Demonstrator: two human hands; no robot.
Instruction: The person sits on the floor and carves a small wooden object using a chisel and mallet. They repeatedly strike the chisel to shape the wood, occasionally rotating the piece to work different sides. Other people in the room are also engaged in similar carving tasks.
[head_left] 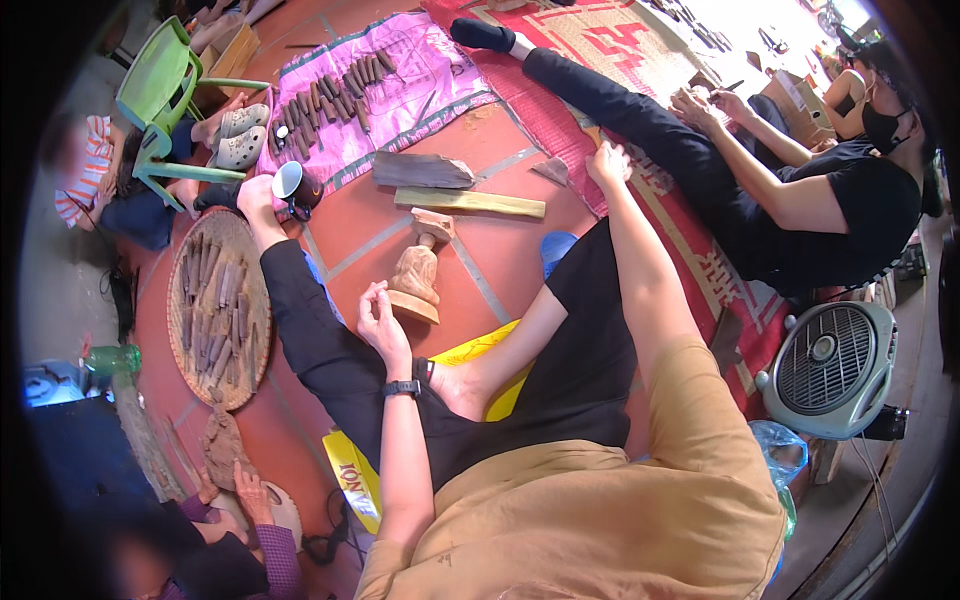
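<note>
Wooden figure (417, 277) | touching left hand (380, 318) fingers | right hand (608, 162) apart

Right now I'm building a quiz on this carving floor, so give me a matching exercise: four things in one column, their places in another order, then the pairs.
Things:
1. carved wooden figure
2. dark mug
3. round woven tray
4. white fan

Places:
A. at the picture's right, beside the red mat
B. on the tiles just beyond the left hand
C. at the picture's left, loaded with wooden sticks
D. by the foot, at the pink sheet's edge

Pairs: 1-B, 2-D, 3-C, 4-A
</note>
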